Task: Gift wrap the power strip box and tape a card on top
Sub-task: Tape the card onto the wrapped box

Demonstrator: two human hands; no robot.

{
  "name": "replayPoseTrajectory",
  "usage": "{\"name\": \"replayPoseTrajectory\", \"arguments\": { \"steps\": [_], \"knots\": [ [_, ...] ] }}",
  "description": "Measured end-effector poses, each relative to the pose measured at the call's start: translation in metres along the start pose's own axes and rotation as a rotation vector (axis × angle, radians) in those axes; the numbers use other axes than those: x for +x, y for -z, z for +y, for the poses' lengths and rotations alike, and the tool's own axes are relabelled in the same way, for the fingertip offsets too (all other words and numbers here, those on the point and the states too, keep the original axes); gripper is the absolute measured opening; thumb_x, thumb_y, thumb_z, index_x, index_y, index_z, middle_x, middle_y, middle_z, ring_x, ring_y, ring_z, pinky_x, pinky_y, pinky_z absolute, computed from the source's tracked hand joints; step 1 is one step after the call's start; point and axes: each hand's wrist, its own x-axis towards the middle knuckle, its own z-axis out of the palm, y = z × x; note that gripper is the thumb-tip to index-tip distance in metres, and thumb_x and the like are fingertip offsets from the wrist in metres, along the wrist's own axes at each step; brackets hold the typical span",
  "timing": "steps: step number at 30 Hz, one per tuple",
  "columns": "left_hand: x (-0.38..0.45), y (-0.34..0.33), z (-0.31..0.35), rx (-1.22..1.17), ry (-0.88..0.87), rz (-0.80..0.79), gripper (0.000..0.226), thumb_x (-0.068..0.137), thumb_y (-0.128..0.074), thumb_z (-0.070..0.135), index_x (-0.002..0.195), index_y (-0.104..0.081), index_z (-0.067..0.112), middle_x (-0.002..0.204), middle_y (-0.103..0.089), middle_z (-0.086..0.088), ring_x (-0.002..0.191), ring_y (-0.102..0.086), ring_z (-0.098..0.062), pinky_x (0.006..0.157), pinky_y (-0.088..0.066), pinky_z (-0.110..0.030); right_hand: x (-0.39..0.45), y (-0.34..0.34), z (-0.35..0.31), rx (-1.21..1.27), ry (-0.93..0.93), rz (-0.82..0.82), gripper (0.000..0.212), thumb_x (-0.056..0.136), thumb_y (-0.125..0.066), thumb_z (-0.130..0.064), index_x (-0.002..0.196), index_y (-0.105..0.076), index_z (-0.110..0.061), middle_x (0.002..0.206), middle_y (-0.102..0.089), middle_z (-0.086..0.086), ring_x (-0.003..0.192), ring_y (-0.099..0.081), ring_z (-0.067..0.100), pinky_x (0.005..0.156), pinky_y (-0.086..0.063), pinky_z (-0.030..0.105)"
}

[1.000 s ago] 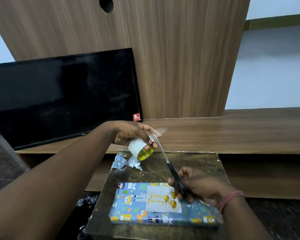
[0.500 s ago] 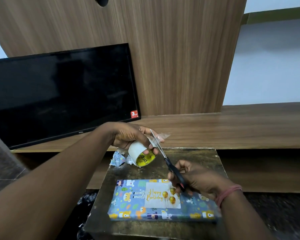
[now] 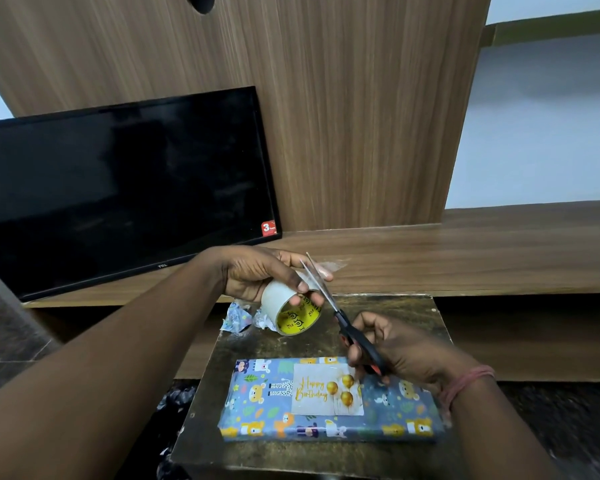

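The left hand (image 3: 257, 277) grips the tape roll (image 3: 293, 311) with fingers curled round it, its fingertips pinching a pulled-out strip of clear tape (image 3: 328, 266). The right hand (image 3: 395, 351) is curled through the handles of the scissors (image 3: 340, 315), whose blades are parted around that strip. A second ago the blades reached up beside the tape with no visible gap; now they are open and astride it, so the cut looks about to be made and a fresh piece should come free for fixing the card. Below the hands, the wrapped box (image 3: 329, 401) lies flat on the small dark tabletop (image 3: 388, 304), with the birthday card (image 3: 326, 389) resting on its top face; whether any edge is already taped cannot be told. Paper scraps (image 3: 246, 315) lie behind the roll, and a dark television (image 3: 118, 188) leans on the wooden shelf (image 3: 465, 251) beyond.
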Motion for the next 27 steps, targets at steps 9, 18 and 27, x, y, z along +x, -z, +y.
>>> {"name": "replayPoseTrajectory", "arguments": {
  "steps": [9, 18, 27],
  "knots": [
    [0.008, -0.004, -0.004, 0.071, 0.046, -0.046, 0.044, 0.095, -0.059, -0.005, 0.137, -0.060, 0.009, 0.120, -0.068, -0.018, 0.078, -0.068, -0.014, 0.076, -0.061, -0.028, 0.002, -0.008, -0.004, -0.043, 0.034, 0.003, 0.057, 0.064, -0.087, -0.028, 0.104, -0.053, -0.007, 0.080, -0.072, 0.004, 0.065, -0.064, 0.024, 0.040, -0.035, 0.023],
    [0.016, -0.001, -0.004, 0.070, 0.064, -0.059, 0.043, 0.095, -0.058, -0.006, 0.135, -0.060, 0.007, 0.119, -0.067, -0.019, 0.079, -0.069, -0.014, 0.076, -0.061, -0.026, 0.001, -0.012, -0.006, -0.054, -0.007, 0.077, 0.021, 0.095, -0.062, 0.001, 0.107, -0.049, -0.009, 0.069, -0.071, 0.000, 0.054, -0.064, 0.017, 0.036, -0.028, 0.022],
    [0.022, -0.005, 0.000, 0.091, 0.076, -0.069, 0.047, 0.096, -0.055, -0.009, 0.141, -0.056, 0.004, 0.118, -0.067, -0.020, 0.077, -0.070, -0.014, 0.075, -0.061, -0.025, -0.004, -0.011, -0.011, -0.105, -0.065, 0.112, 0.014, 0.094, -0.061, 0.001, 0.102, -0.052, -0.008, 0.060, -0.068, 0.000, 0.045, -0.058, 0.014, 0.036, -0.026, 0.019]
  ]
}}
